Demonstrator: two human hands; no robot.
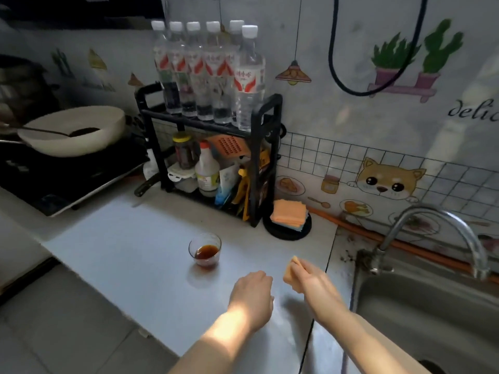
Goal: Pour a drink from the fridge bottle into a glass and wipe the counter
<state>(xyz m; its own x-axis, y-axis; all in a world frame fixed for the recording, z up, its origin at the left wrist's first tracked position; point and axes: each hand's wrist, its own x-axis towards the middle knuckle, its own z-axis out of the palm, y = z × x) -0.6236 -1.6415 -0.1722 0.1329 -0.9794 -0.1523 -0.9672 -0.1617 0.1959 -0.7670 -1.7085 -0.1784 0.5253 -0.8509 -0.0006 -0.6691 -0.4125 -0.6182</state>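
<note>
Water bottles (pixel 249 76): six, white caps. Rack (pixel 266 109): one, two tiers. Glass (pixel 205 249): one. Hands: two, left hand (pixel 252 295), right hand (pixel 310 282). Orange cloth (pixel 290 273) in right hand: one. Stacked cloths (pixel 289 210): number unclear. Pan (pixel 73 130): one. Ladle (pixel 40 130): one. Jar (pixel 185 153): one. Red-capped bottle (pixel 206 171): one. Faucet (pixel 442 220): one. Sink (pixel 405 306): one. Stove (pixel 54 179): one.
</note>
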